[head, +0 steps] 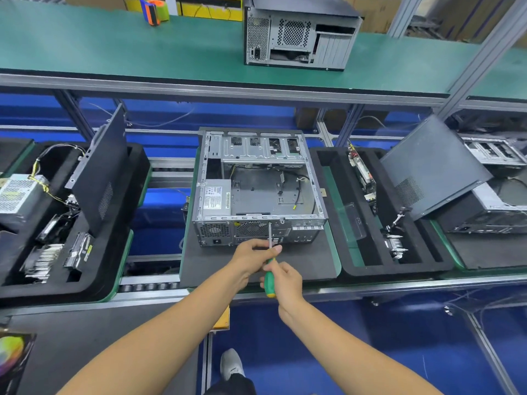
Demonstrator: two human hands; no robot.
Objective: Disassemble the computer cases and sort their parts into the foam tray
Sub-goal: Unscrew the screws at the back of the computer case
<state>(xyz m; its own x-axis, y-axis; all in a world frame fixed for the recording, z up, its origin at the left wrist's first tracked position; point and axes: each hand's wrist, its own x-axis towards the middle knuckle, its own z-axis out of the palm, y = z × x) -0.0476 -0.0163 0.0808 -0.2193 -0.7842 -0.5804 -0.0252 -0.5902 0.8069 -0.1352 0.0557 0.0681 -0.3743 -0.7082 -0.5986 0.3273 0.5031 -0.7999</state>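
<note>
The case (258, 189) sits open on a dark mat (256, 266) right in front of you, in the middle of the bench. Your right hand (285, 280) is wrapped round the green handle of the screwdriver (269, 263). Your left hand (253, 256) pinches the metal shaft near the handle to keep it steady. The tip rests on the back wall of the case, near the top edge, where a screw seems to be.

The case is thin sheet metal. It looks stiff and fairly heavy, and the cut edges may be sharp. If you must move it, hold it by the two side walls, low down, not by the thin top rails. The power box (215, 198) is still inside at the left. It looks heavy for its size, so grip it round its body and not by its wires. The thin loose wires (298, 192) on the floor of the case are soft and can snag.

The screwdriver could slip off the small screw, so push it straight in.

A foam tray (379, 212) lies just to the right, with a board (362, 175) standing in one slot. It looks breakable, so hold it by its edges.

There is a white label on the power box, but the print is too small to read. I can see no brand name.
</note>
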